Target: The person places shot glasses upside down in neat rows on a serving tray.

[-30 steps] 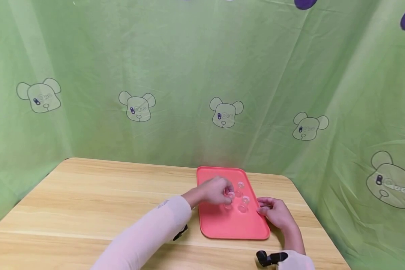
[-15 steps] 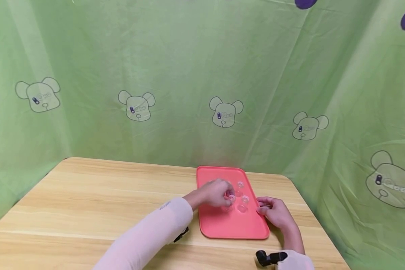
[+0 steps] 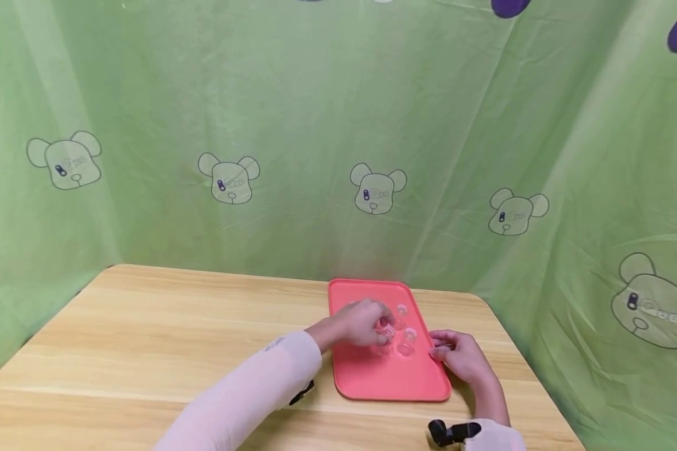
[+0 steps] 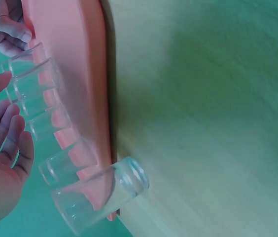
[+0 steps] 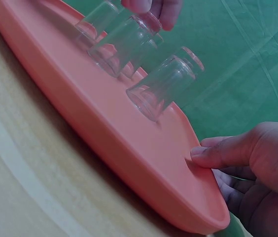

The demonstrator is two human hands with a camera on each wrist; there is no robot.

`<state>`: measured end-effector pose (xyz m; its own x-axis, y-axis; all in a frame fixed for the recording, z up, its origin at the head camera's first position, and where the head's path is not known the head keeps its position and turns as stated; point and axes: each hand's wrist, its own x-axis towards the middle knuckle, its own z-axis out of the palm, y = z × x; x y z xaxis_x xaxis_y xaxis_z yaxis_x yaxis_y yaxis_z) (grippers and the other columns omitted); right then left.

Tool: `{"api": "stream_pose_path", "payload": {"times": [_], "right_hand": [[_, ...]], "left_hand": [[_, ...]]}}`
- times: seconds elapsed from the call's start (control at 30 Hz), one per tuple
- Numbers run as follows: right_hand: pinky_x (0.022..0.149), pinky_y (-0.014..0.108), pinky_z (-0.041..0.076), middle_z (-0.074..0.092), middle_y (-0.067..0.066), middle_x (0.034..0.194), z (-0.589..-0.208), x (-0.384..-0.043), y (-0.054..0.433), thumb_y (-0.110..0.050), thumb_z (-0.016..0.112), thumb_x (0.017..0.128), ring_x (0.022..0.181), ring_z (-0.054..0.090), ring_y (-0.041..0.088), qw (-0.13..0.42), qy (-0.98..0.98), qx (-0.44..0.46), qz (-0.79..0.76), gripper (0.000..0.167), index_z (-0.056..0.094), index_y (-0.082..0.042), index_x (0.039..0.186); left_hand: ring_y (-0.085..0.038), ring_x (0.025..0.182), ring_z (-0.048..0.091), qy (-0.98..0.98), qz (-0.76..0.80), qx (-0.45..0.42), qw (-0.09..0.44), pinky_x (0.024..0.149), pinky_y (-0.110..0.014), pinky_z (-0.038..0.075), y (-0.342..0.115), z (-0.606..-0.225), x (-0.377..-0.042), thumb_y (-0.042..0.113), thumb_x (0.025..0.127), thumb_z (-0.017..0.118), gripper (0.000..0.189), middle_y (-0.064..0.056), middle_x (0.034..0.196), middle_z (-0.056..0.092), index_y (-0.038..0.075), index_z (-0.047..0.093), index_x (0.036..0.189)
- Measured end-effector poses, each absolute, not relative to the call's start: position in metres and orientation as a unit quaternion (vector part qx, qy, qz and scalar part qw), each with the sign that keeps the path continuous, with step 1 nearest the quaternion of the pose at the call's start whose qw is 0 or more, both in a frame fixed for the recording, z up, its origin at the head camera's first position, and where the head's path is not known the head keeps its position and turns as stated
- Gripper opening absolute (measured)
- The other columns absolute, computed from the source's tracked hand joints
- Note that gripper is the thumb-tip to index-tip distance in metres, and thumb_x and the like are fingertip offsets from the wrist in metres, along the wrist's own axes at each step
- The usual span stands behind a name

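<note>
In the head view my left hand [image 3: 362, 322] reaches over the red tray [image 3: 392, 382], thumb and fingers around the upper end of a clear drinking glass [image 3: 385, 346]. The right wrist view shows those fingertips at the top of the held glass [image 5: 121, 47]. Two more glasses stand close to its right, a nearer glass [image 5: 163, 86] among them. In the left wrist view several glasses form a row, with one glass [image 4: 99, 197] closest to the camera. My right hand [image 3: 465, 358] grips the tray's right rim, thumb on top and fingers below.
The tray lies on a wood-grain table [image 3: 203, 326], close to its far edge. A green curtain [image 3: 304, 125] with bear-face prints hangs behind and on both sides. My left forearm crosses the table from the front.
My left hand has moved slightly right and toward me with its glass. My right hand stays on the tray rim, and the tray keeps its place.
</note>
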<state>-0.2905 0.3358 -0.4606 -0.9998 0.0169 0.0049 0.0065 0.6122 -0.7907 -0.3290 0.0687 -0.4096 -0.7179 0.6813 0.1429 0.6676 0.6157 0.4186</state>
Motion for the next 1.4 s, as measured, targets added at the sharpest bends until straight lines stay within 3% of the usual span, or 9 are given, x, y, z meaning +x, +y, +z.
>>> {"api": "stream_pose_path", "payload": {"times": [0.27, 0.7, 1.0, 1.4], "right_hand": [[0.074, 0.024, 0.055, 0.068, 0.018, 0.110, -0.460, -0.290, 0.336, 0.004, 0.066, 0.092, 0.094, 0.064, 0.024, 0.004, -0.897, -0.007, 0.443, 0.040, 0.060, 0.011, 0.131], [0.076, 0.027, 0.056, 0.068, 0.018, 0.111, -0.459, -0.290, 0.333, 0.004, 0.066, 0.092, 0.095, 0.064, 0.024, 0.000, -0.896, -0.011, 0.445, 0.039, 0.060, 0.010, 0.131], [0.075, 0.025, 0.055, 0.069, 0.019, 0.113, -0.461, -0.290, 0.335, 0.004, 0.067, 0.092, 0.095, 0.065, 0.025, 0.004, -0.897, -0.008, 0.441, 0.040, 0.060, 0.011, 0.131], [0.074, 0.025, 0.055, 0.069, 0.020, 0.113, -0.461, -0.291, 0.335, 0.003, 0.067, 0.091, 0.095, 0.065, 0.024, 0.004, -0.897, -0.004, 0.442, 0.041, 0.060, 0.012, 0.131]], "left_hand": [[-0.010, 0.099, 0.063, 0.884, 0.225, 0.411, -0.007, 0.082, -0.018, 0.050, 0.051, -0.402, -0.328, 0.026, 0.090, 0.077, 0.034, -0.001, 0.110, 0.071, 0.009, 0.073, 0.118], [-0.018, 0.102, 0.065, 0.888, 0.232, 0.397, -0.008, 0.080, -0.024, 0.052, -0.011, -0.398, -0.327, 0.033, 0.089, 0.077, 0.039, -0.001, 0.116, 0.071, 0.010, 0.071, 0.121], [-0.018, 0.093, 0.064, 0.873, 0.235, 0.426, -0.024, 0.080, -0.023, 0.052, -0.046, -0.409, -0.327, 0.034, 0.086, 0.080, 0.039, -0.002, 0.107, 0.069, 0.009, 0.071, 0.115], [-0.015, 0.092, 0.062, 0.887, 0.232, 0.399, -0.012, 0.079, -0.027, 0.052, -0.068, -0.422, -0.319, 0.040, 0.086, 0.081, 0.053, 0.003, 0.112, 0.065, 0.010, 0.068, 0.128]]}}
